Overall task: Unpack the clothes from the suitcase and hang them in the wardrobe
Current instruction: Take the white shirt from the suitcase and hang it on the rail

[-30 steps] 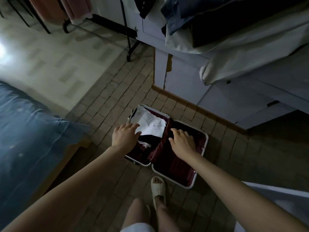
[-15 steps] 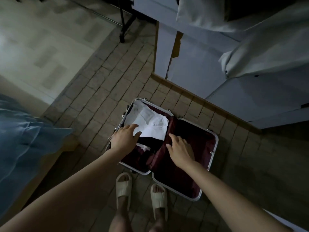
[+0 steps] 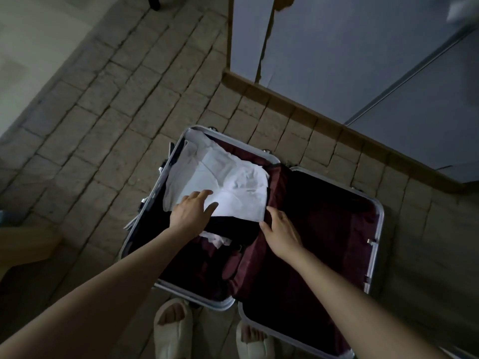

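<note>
Brick-patterned floor (image 3: pixel 108 130) is carrying the open silver-framed maroon-lined suitcase (image 3: pixel 376 255) by grey wardrobe doors (image 3: pixel 337 60); my left hand (image 3: pixel 190 212) is pressing flat on the folded white garment (image 3: pixel 223 185) in its left half, right hand (image 3: pixel 281 233) is gripping the maroon divider flap (image 3: pixel 274 187) alongside.

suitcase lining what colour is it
Dark maroon, seen in the head view on the suitcase lining of the open half.

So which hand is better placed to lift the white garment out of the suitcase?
Probably the left hand: it already rests flat on the white garment in the suitcase. The right hand sits at the garment's corner, by the maroon lining, and could support that edge.
</note>
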